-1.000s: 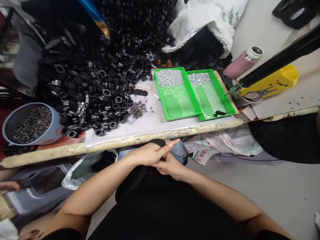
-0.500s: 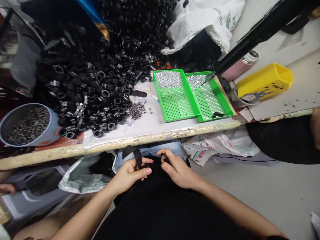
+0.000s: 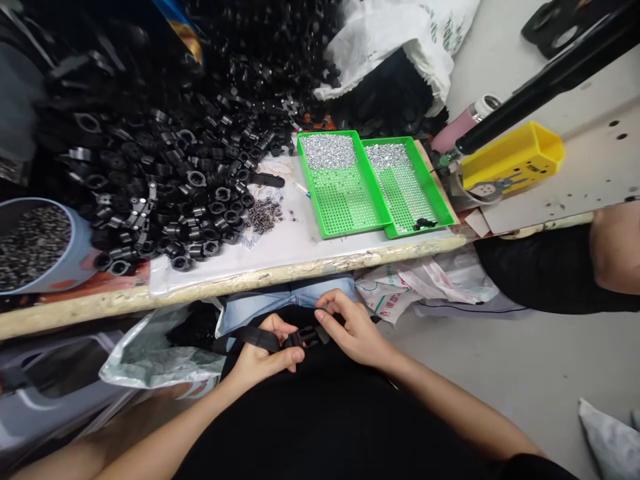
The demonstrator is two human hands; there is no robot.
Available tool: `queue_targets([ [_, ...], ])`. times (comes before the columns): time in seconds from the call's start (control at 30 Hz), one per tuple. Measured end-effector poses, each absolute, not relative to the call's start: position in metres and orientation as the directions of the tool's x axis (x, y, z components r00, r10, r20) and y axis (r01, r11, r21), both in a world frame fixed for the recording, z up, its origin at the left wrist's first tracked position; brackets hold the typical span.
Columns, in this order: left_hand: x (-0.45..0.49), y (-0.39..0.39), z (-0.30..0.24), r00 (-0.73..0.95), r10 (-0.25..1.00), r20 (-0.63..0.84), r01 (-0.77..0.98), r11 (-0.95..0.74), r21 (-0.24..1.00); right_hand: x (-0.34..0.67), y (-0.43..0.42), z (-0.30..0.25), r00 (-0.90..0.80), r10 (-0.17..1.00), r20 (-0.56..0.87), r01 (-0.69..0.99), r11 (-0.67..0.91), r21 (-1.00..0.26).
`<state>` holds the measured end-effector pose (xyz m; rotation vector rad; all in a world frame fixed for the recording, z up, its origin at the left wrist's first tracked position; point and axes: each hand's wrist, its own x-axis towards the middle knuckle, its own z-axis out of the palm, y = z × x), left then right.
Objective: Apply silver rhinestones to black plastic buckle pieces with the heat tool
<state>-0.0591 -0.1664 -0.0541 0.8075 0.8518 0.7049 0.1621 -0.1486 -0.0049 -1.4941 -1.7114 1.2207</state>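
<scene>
A black side-release buckle [image 3: 303,338] on a black webbing strap [image 3: 256,338] lies between my two hands, just above my black-clothed lap. My left hand [image 3: 267,353] pinches the buckle's near end between thumb and fingers. The strap loops out to the left over that hand. At the buckle's other end my right hand [image 3: 355,333] is curled, thumb and forefinger close together on the black end piece. Part of that grip is hidden behind the fingers.
Beyond the table edge [image 3: 240,279] lies a heap of black plastic parts [image 3: 200,180]. Two green trays [image 3: 327,235] hold small silvery pieces. A blue tub [image 3: 77,247] of small metal parts stands left. A pink flask [image 3: 457,130], yellow holder [image 3: 520,160] and another person's knee [image 3: 617,247] are at right.
My left hand has turned and now shows the buckle, with the strap swung down to the left. My right hand has come to the buckle's end. The view has shifted slightly right.
</scene>
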Motion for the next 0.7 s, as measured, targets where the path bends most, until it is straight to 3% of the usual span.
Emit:
queue_targets([
  [0.4,-0.055,-0.164,-0.059,0.493,0.787,-0.372,-0.255,0.539,0.803,0.149,-0.153,-0.005,-0.016,0.972,-0.235,0.473,-0.200,-0.858],
  [0.7,-0.053,-0.158,-0.038,0.531,0.729,-0.432,-0.152,0.584,0.798,0.138,-0.158,-0.009,-0.172,0.961,-0.219,0.522,-0.100,-0.847],
])
